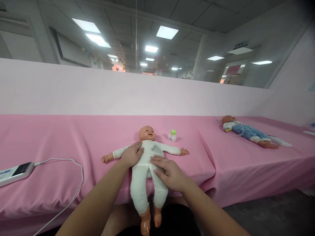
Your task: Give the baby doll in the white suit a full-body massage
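A baby doll [140, 178] in a white cloth suit lies face up on the pink sheet, arms spread and feet hanging over the front edge. My left hand [133, 153] rests open on the side of its chest, below the shoulder. Lower down, my right hand [169, 172] lies with fingers stretched out over the doll's belly and hip. A grey patch shows on the chest between the hands. Beside the doll's head stands a small clear bottle [172, 136] with a green cap, touched by neither hand.
Pink sheeting [103, 131] covers the long table along the wall. At left lies a white device [17, 173] with a dark screen, its white cable [82, 177] running over the front edge. A second doll [248, 131] in blue trousers lies at right. A glass window [167, 52] rises behind.
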Demonstrator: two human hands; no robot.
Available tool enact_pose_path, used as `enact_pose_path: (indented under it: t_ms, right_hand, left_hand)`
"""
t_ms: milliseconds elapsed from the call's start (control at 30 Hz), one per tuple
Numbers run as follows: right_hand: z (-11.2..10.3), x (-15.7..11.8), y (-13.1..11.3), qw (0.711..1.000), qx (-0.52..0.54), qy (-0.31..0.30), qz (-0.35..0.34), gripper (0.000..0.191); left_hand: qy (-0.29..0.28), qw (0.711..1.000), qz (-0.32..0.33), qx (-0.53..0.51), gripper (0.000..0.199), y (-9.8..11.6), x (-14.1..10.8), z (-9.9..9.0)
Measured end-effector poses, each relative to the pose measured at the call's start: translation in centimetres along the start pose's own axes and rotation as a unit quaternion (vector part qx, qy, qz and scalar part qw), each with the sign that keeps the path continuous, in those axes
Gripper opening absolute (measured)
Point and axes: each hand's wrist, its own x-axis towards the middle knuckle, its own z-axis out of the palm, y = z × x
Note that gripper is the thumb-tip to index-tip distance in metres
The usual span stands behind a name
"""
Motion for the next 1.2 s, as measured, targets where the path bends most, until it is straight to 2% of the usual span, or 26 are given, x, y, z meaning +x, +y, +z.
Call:
enact_pose_path:
  t_ms: [100, 167, 300, 433, 533, 700, 867, 933, 1067, 1200]
  right_hand:
    - [0.1, 0.7, -1.3, 0.997, -0.008, -0.073, -0.033, 0.041]
    - [0.1, 2.1, -0.8, 0.995, -0.022, -0.094, -0.026, 0.046]
    - [-0.1, 5.6, 2.1, 0.991, -0.061, -0.119, -0.01, 0.065]
    - [-0.3, 7.7, 4.9, 0.985, -0.1, -0.139, -0.006, 0.067]
    - [-0.4, 7.9, 6.3, 0.987, -0.113, -0.109, 0.017, 0.069]
    - [-0.5, 7.3, 7.8, 0.987, -0.114, -0.023, 0.113, 0.072]
    - [-0.6, 7.2, 8.1, 0.959, -0.188, 0.01, 0.213, 0.062]
    - [-0.6, 7.2, 8.0, 0.951, -0.204, 0.015, 0.231, 0.059]
    - [-0.7, 7.4, 8.0, 0.955, -0.197, 0.019, 0.219, 0.053]
    - [-0.7, 7.6, 8.2, 0.958, -0.195, 0.027, 0.207, 0.05]
  left_hand:
    - [0.002, 1.0, 0.015, -0.003, 0.071, -0.2, 0.0, 0.1]
    - [-0.001, 1.0, 0.014, -0.004, 0.071, -0.2, 0.0, 0.0]
    - [-0.012, 1.0, 0.0, 0.0, 0.071, 0.1, -0.2, -0.4]
    - [-0.017, 1.0, -0.007, 0.0, 0.072, 0.4, -0.3, -0.5]
    - [-0.014, 1.0, -0.01, -0.005, 0.073, 0.3, -0.2, -0.4]
    - [-0.015, 1.0, -0.01, -0.004, 0.073, 0.2, -0.2, -0.4]
    - [-0.016, 1.0, -0.009, 0.011, 0.073, 0.5, -0.5, -1.0]
    - [-0.012, 1.0, -0.01, 0.027, 0.072, 0.8, -1.0, -1.6]
    - [-0.015, 0.999, 0.005, 0.051, 0.067, 2.7, -3.0, -3.1]
    - [-0.092, 0.988, 0.118, 0.033, 0.062, 6.1, -5.7, -3.6]
